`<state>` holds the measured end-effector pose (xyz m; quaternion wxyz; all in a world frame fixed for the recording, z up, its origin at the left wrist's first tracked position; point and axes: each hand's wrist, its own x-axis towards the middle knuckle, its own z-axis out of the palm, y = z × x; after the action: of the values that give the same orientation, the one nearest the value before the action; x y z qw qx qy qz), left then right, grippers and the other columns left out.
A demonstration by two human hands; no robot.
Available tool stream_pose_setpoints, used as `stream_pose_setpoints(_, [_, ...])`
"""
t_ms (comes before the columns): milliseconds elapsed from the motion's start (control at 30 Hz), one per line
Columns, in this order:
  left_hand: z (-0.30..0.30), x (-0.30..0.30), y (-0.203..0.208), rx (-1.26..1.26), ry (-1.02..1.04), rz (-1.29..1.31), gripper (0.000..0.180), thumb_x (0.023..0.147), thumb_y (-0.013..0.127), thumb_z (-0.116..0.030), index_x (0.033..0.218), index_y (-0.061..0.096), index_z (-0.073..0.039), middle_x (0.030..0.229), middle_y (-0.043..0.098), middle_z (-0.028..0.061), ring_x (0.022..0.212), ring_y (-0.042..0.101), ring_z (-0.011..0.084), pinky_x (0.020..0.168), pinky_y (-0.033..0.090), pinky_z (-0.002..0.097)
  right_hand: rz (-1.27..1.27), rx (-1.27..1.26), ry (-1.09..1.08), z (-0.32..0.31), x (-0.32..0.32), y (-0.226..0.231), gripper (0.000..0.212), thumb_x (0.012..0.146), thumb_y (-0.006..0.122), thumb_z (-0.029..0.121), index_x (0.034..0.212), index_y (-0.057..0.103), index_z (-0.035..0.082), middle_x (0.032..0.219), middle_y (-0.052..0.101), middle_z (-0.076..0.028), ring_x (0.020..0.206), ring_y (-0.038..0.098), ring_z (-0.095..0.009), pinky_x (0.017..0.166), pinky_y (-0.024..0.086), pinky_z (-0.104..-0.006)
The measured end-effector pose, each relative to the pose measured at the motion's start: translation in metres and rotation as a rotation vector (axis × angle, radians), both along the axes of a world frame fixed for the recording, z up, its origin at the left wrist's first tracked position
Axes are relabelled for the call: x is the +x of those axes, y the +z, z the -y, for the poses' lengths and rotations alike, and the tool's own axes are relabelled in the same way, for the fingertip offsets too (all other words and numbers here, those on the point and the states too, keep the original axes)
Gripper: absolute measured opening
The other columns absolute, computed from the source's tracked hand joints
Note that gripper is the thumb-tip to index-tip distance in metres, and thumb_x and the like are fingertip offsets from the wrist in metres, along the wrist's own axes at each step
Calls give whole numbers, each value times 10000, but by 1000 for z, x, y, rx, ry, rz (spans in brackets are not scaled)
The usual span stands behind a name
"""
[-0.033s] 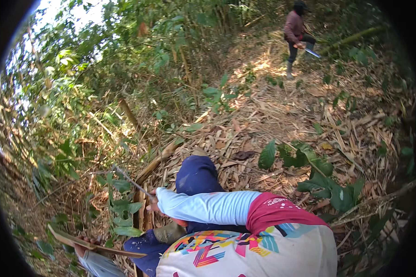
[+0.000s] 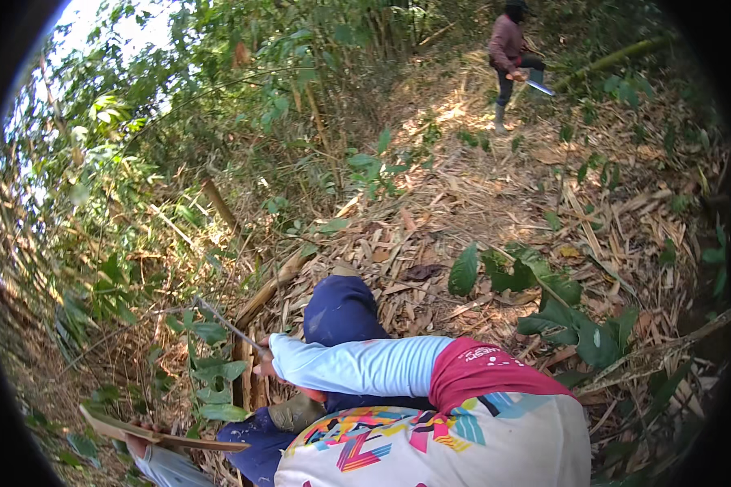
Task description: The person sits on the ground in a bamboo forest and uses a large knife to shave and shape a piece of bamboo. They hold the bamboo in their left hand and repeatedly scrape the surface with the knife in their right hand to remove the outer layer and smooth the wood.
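My right hand, at the end of a light blue sleeve, is closed on a long-bladed knife. The knife's narrow grey blade points up and left, away from my body. At the lower left, my left hand is wrapped round a flat, pale brown strip of split bamboo or wood, its fingers partly hidden. The strip lies across that hand, one end near my dark blue trouser leg. The knife and the strip are apart. A small orange patch shows beneath my right forearm; I cannot tell what it is.
A log lies just beyond my knee, with a cut stump farther off. Leafy plants stand at right, amid dry leaf litter. Uphill, another person stands with one leg raised, holding a long blade.
The whole view has shifted slightly, so the other person and plants sit a little farther left. Both hands keep their holds on the knife and the strip.
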<state>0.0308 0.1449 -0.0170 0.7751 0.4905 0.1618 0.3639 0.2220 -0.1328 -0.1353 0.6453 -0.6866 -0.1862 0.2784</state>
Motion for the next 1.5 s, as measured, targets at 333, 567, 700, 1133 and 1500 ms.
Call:
stream_pose_setpoints(333, [26, 57, -12, 84, -50, -39, 387, 929, 561, -215, 1290, 488, -95, 978, 562, 73, 713, 549, 198, 636, 514, 341, -145, 159, -49, 37, -4, 12, 696, 808, 768, 201, 1336, 382, -36, 771, 516, -45, 502, 496, -148, 448, 418, -324])
stream_pose_setpoints(567, [39, 33, -29, 107, -20, -89, 405, 934, 537, -122, 1327, 459, -67, 1029, 539, 71, 744, 525, 179, 650, 502, 299, -265, 159, -44, 19, -21, 10, 687, 762, 803, 175, 1306, 418, 5, 858, 565, -63, 625, 567, -183, 533, 474, -349])
stream_pose_setpoints(700, [8, 26, -37, -37, -180, -11, 504, 906, 585, -65, 1375, 401, -72, 1034, 556, 71, 788, 559, 191, 686, 530, 339, -278, 265, -153, 67, 5, 34, 599, 817, 757, 130, 1292, 399, 49, 809, 574, -40, 563, 539, -149, 467, 477, -334])
stream_pose_setpoints(1133, [15, -51, -34, -38, 188, -8, 348, 1004, 489, -370, 1223, 485, -99, 865, 571, 39, 681, 585, 194, 595, 550, 381, -394, 396, -179, 52, 5, 30, 603, 826, 706, 64, 1292, 323, 74, 825, 548, -85, 611, 542, -157, 511, 491, -342])
stream_pose_setpoints(1500, [-18, -96, -66, -85, 234, 39, 398, 973, 571, -356, 1232, 465, -72, 948, 557, 68, 795, 581, 214, 710, 533, 409, -409, 312, -162, 42, 3, 23, 513, 830, 652, 41, 1247, 358, 87, 876, 544, -87, 655, 520, -154, 540, 485, -351])
